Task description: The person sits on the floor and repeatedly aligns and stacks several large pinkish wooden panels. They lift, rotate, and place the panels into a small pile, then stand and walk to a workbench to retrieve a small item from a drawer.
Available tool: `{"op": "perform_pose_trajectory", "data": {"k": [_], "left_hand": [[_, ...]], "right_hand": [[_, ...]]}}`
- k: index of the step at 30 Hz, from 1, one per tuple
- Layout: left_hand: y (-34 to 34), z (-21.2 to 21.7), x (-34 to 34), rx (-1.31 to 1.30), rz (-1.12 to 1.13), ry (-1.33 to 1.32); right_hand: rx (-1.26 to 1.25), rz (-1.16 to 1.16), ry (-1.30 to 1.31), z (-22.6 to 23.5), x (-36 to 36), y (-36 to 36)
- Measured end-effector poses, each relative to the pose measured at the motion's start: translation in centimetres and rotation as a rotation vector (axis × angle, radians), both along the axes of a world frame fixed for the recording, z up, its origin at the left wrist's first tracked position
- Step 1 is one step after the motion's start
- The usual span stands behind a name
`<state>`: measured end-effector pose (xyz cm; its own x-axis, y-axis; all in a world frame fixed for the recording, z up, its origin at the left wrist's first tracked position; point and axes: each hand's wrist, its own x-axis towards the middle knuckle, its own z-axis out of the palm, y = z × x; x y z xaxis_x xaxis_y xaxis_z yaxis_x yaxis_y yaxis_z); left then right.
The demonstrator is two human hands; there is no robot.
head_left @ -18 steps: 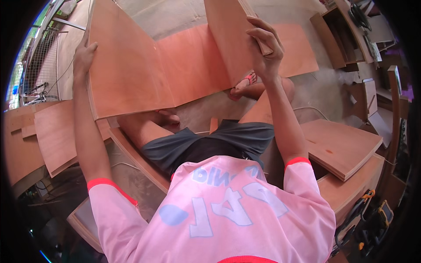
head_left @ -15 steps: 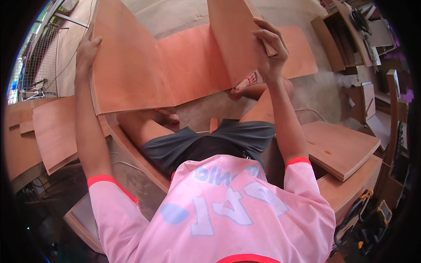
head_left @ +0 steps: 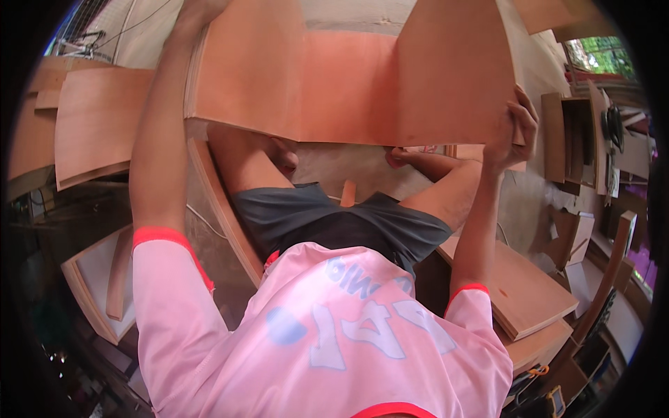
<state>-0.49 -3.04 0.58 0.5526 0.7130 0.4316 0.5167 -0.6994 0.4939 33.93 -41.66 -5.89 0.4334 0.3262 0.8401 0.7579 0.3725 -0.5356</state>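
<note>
A left plywood panel (head_left: pixel 247 70) and a right plywood panel (head_left: pixel 456 76) are held raised beyond the person's legs (head_left: pixel 244 160), flanking a reddish middle panel (head_left: pixel 348 87). The right panel's outer edge is gripped by the right hand (head_left: pixel 517 132), fingers curled; the left hand (head_left: pixel 203 10) is cropped at the left panel's edge, its grip impossible to tell. A three-sided form appears set up; whether anything is left to be fastened cannot be judged.

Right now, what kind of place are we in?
Probably a woodworking shop: the right hand holds a flat reddish-brown wooden panel, rectangular brown wooden boards lie stacked at the right, and an open, boxy brown wooden cabinet sits beyond.
</note>
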Motion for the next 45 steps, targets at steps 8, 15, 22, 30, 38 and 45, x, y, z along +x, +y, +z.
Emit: {"op": "perform_pose_trajectory", "data": {"k": [8, 15, 22, 30, 38, 45], "left_hand": [[0.0, -0.1, 0.2, 0.088, -0.002, 0.015], [0.0, -1.1, 0.5, -0.094, 0.085, -0.067], [0.4, -1.3, 0.6, 0.071, 0.047, 0.031], [-0.2, -0.6, 1.3, 0.042, 0.169, 0.132], [-0.8, -0.5, 1.9, -0.036, 0.238, 0.161], [-0.3, -1.4, 2.0, -0.014, 0.191, 0.107]], "right_hand": [[-0.005, -0.006, 0.010, 0.3, 0.4, -0.2], [-0.031, 0.010, 0.024, 0.6, 0.0, -0.3], [-0.105, 0.031, -0.016, 1.0, -0.2, -0.5], [-0.095, 0.039, 0.003, 0.7, 0.0, -0.6], [-0.121, 0.041, 0.037, 1.0, 0.7, -1.3], [-0.198, 0.049, -0.016, 1.1, 1.1, -1.5]]}}
